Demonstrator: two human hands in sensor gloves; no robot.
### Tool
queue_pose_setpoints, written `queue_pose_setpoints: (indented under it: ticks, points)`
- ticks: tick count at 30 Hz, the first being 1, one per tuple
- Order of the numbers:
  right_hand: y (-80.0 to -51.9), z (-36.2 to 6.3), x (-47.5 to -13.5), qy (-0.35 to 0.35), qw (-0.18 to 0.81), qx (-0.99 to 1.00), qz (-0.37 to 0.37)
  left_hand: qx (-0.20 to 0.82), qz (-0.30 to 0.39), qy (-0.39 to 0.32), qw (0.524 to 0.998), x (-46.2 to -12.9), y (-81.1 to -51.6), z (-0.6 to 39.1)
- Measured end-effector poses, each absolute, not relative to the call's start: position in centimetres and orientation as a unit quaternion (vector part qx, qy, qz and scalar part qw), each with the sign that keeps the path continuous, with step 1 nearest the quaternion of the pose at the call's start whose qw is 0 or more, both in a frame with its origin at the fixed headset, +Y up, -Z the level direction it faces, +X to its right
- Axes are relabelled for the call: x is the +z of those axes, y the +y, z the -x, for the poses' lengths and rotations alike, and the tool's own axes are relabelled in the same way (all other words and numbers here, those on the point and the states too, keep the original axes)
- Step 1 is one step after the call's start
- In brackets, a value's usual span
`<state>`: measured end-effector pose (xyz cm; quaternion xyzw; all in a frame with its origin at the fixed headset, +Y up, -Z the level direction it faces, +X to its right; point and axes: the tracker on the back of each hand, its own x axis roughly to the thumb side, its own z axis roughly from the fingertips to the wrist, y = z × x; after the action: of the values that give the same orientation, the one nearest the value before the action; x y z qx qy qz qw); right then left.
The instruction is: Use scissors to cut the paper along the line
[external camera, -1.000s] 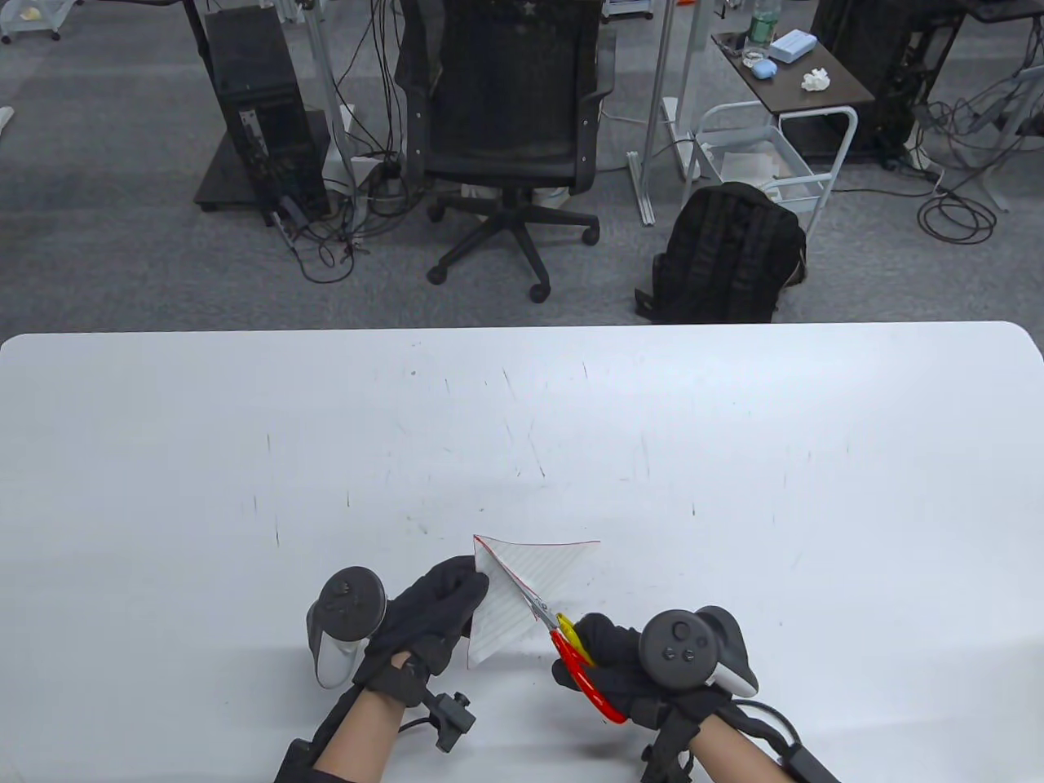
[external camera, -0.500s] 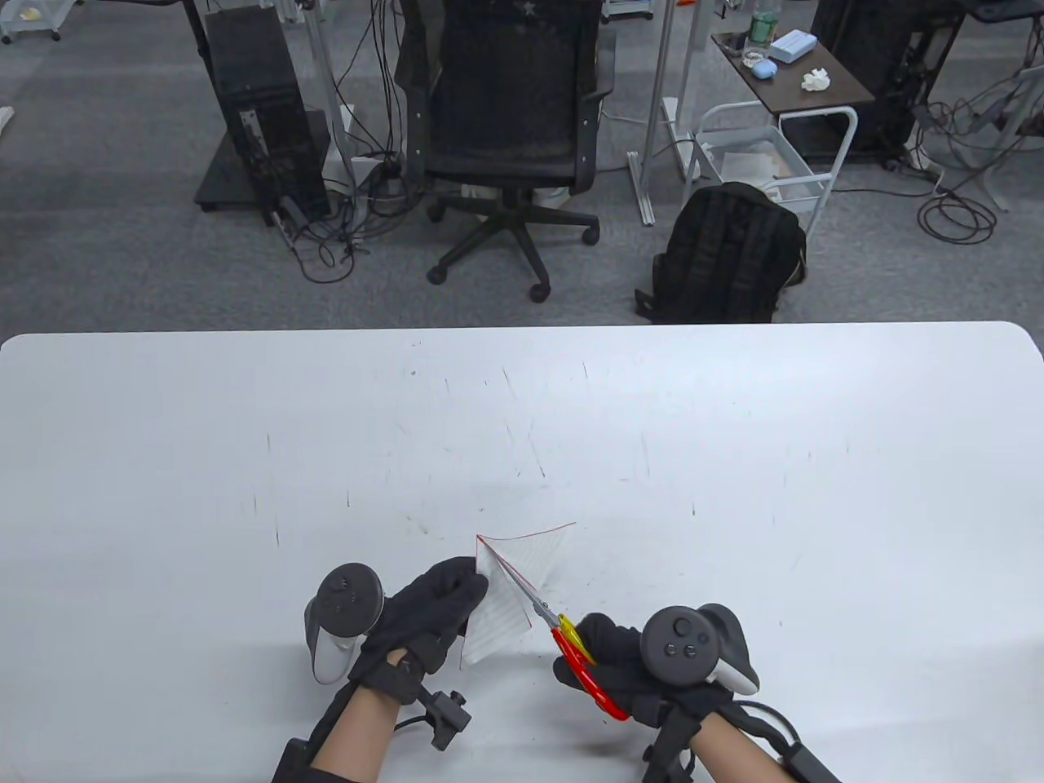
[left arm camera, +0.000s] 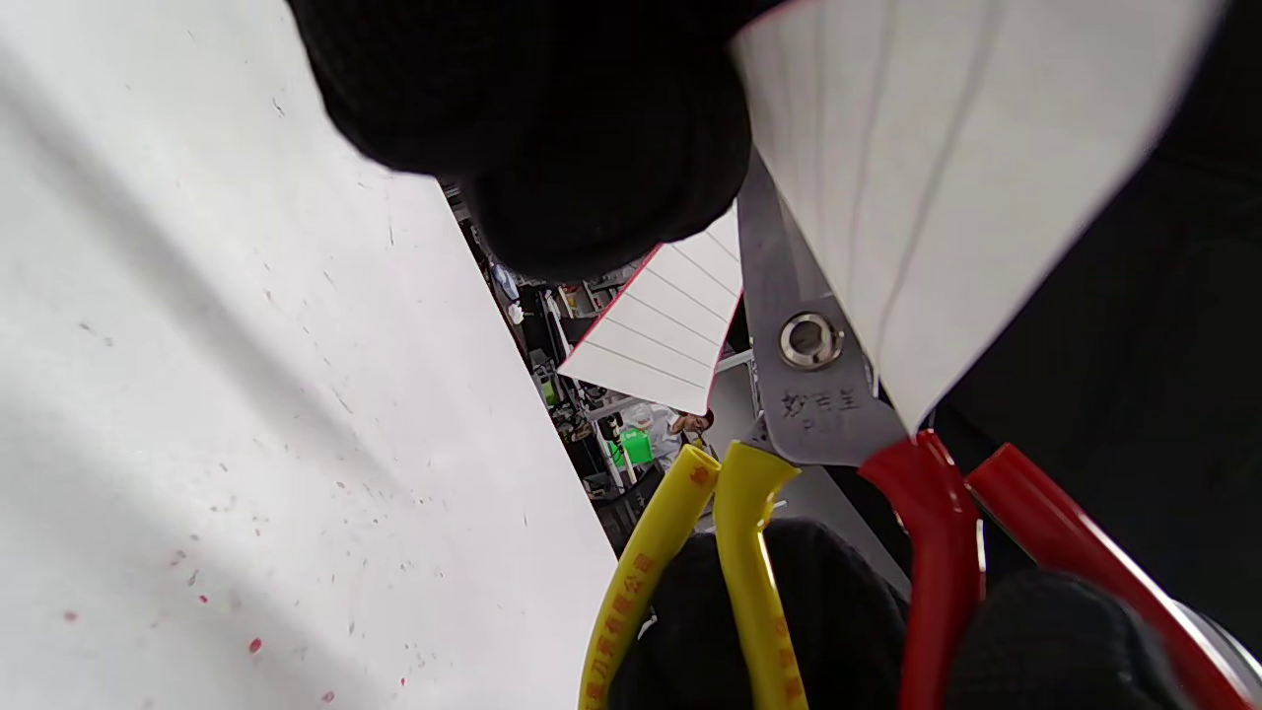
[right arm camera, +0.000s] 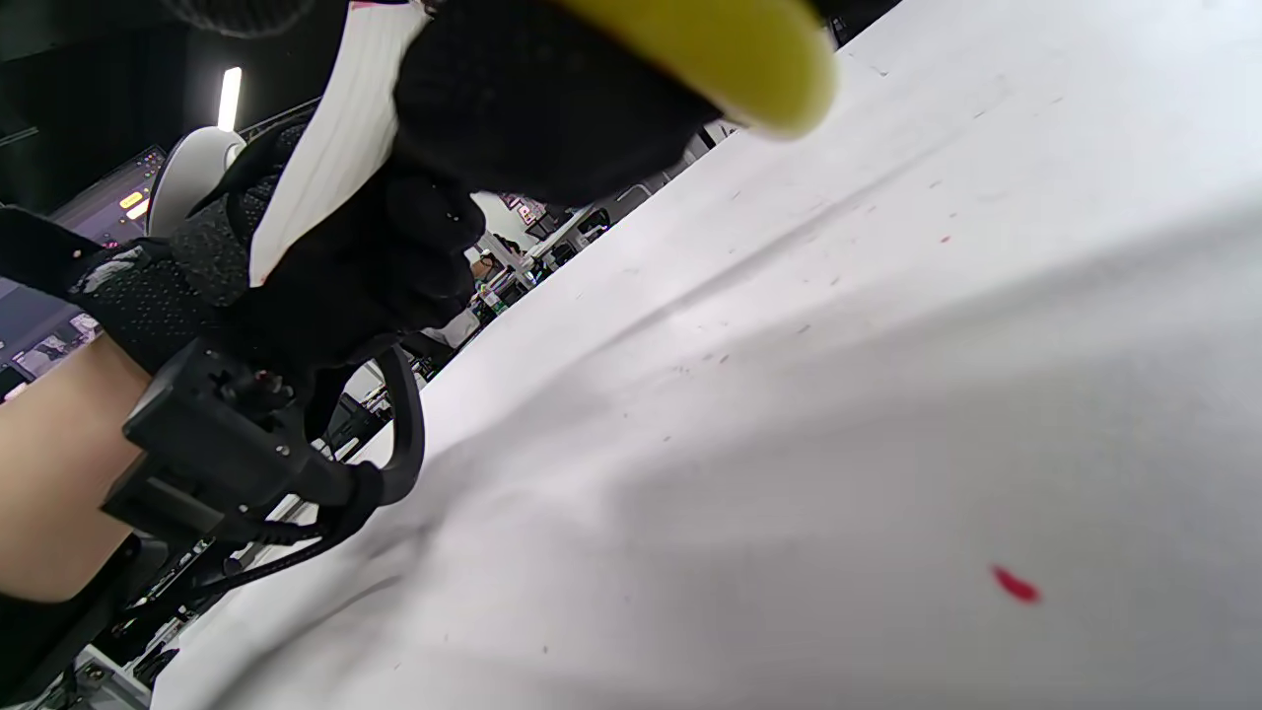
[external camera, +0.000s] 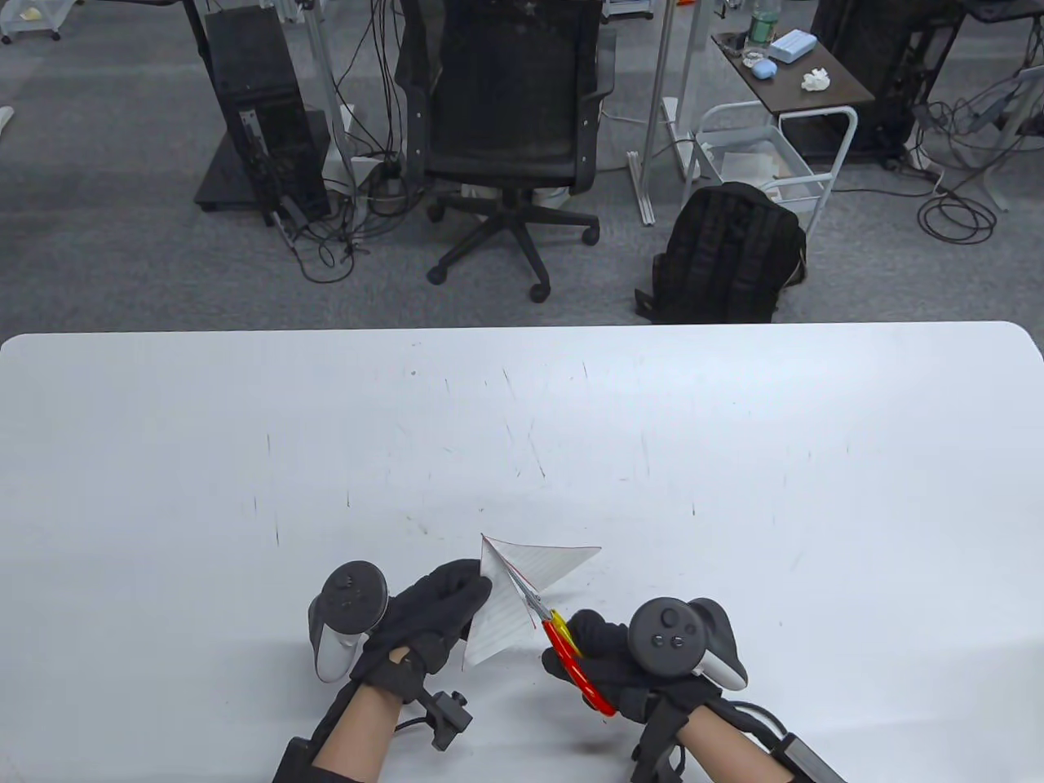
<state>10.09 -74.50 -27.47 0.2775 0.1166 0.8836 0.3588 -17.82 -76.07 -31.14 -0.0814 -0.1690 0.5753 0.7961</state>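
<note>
Your left hand [external camera: 432,616] pinches the lined paper [external camera: 522,591] above the desk's [external camera: 734,457] near edge; right hand [external camera: 612,665] grips the scissors [external camera: 563,644], blades w/ paper between, handles nearly together.

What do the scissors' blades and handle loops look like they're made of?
Blades: bare metal, probably steel; dull grey sheen, a round pivot rivet and stamped marks. Handle loops: glossy yellow and red coating, likely plastic or vinyl over a core; smooth, rounded, with printed characters on the yellow.
</note>
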Motion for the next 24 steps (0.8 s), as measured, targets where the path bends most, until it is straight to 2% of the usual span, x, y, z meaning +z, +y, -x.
queue_pose_setpoints:
  ticks: [5,12,24]
  points:
    - [-74.1,-9.3,-28.5,0.144,0.369,0.879,-0.264,0.593,0.095,-0.144,0.786,-31.8,-76.7,18.3]
    - [-74.5,-7.4,-30.8,0.17,0.333,0.895,-0.244,0.584,0.098,-0.078,0.802,-32.6,-78.0,20.2]
    - [-75.5,-5.8,-31.7,0.192,0.306,0.904,-0.228,0.564,0.144,-0.017,0.813,-33.0,-79.3,21.4]
